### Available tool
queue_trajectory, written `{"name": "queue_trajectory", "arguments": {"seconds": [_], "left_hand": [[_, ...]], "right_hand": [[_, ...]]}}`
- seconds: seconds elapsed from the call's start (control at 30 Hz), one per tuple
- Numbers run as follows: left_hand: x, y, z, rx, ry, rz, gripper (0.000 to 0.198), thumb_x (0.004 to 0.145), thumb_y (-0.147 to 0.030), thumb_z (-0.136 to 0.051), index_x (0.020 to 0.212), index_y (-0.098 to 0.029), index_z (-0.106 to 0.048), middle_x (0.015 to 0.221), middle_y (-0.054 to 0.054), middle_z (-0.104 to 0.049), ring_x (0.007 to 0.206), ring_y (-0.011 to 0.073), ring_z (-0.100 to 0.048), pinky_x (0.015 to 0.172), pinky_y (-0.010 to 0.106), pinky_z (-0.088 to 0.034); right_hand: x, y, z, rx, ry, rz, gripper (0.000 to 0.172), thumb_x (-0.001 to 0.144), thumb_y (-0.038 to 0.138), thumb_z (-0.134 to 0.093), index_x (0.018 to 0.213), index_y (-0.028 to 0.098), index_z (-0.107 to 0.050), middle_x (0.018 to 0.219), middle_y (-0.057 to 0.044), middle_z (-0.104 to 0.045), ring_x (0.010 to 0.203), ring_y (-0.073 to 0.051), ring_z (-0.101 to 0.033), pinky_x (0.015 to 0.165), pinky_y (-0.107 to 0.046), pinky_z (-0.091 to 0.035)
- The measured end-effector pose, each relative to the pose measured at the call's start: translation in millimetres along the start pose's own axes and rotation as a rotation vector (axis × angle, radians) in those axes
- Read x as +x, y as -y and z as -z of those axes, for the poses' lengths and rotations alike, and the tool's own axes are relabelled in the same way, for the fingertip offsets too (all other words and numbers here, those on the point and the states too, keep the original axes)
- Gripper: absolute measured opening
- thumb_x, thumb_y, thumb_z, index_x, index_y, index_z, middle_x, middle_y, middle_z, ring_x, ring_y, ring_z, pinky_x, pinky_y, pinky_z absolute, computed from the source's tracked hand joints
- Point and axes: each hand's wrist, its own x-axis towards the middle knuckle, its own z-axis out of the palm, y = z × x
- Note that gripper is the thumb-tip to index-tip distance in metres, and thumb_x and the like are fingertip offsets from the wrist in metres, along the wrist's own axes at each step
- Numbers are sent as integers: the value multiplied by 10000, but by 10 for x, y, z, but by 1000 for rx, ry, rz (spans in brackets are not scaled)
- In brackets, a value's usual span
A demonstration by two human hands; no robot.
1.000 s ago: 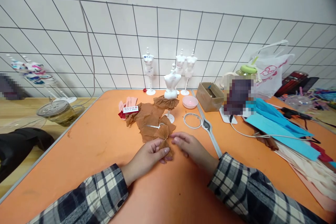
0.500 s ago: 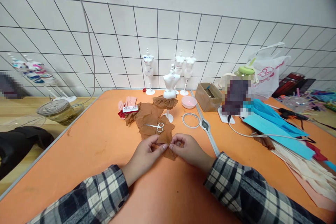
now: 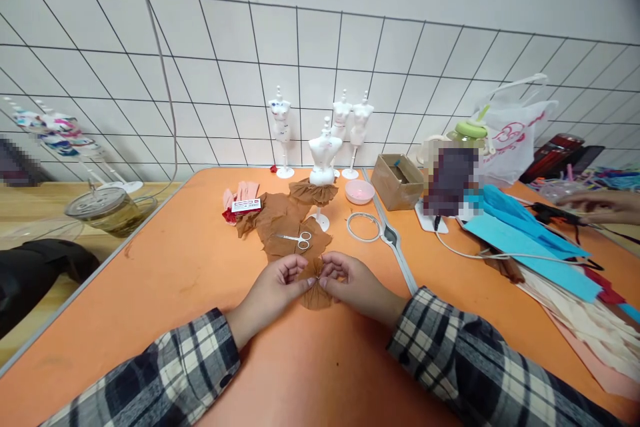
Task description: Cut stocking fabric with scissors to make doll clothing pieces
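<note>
Between my hands is a gathered piece of brown fabric, its pleats fanning out from a pinched centre. My left hand pinches it from the left, and my right hand pinches it from the right; the fingertips nearly meet. Just beyond lie small scissors on a crumpled brown cloth. Behind them stands a small white dress form with a brown ruffle around its lower part. Whether a needle or thread is in my fingers is too small to tell.
An embroidery hoop, a pink bowl and a cardboard box stand right of the dress form. Blue fabric and pale strips lie at right. Another person's hand is near a glue gun. A labelled packet lies left.
The brown piece between my fingers has spread into a rounder fan, and both hands have shifted slightly left. Another person's hand has appeared at the far right. The view has tilted slightly.
</note>
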Motion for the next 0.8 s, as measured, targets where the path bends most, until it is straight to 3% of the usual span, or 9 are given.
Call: {"name": "queue_trajectory", "arguments": {"seconds": [0.07, 0.23, 0.47, 0.67, 0.8], "left_hand": [[3, 15, 6, 24, -14, -8, 347, 680, -429, -760, 816, -165, -581, 735, -12, -603, 695, 148, -550, 642, 244, -416], [-7, 12, 6, 118, -45, -48, 307, 700, -409, -745, 787, -160, -589, 693, -30, -561, 677, 139, -513, 622, 233, -400], [-12, 25, 31, 77, 110, -26, 367, 760, -501, -693, 790, -141, -622, 742, 18, -630, 716, 166, -557, 645, 253, -431], [-11, 23, 27, -14, 161, -14, 385, 760, -503, -703, 862, -136, -650, 805, 39, -669, 762, 185, -588, 688, 271, -444], [-13, 12, 23, -8, 145, 35, 356, 745, -471, -722, 840, -135, -650, 800, 29, -660, 740, 167, -570, 675, 257, -424]], "right_hand": [[5, -16, -4, 8, -27, 5, 301, 684, 297, -693, 935, 180, -575, 770, 10, -556, 659, -118, -524, 564, -237, -454], [13, 9, -2, 9, -48, 77, 201, 698, 324, -695, 790, 176, -595, 709, 6, -572, 653, -124, -532, 634, -271, -452], [-2, 26, 5, -27, -37, 136, 159, 707, 275, -682, 776, 177, -577, 713, 10, -562, 685, -121, -527, 649, -251, -446], [-3, -33, 29, 78, 36, 90, 259, 749, 351, -640, 930, 171, -596, 772, -1, -546, 669, -128, -529, 574, -252, -464], [14, -53, 38, -98, -29, 243, 113, 738, 213, -638, 844, 172, -636, 802, -21, -591, 725, -131, -556, 583, -224, -447]]}}
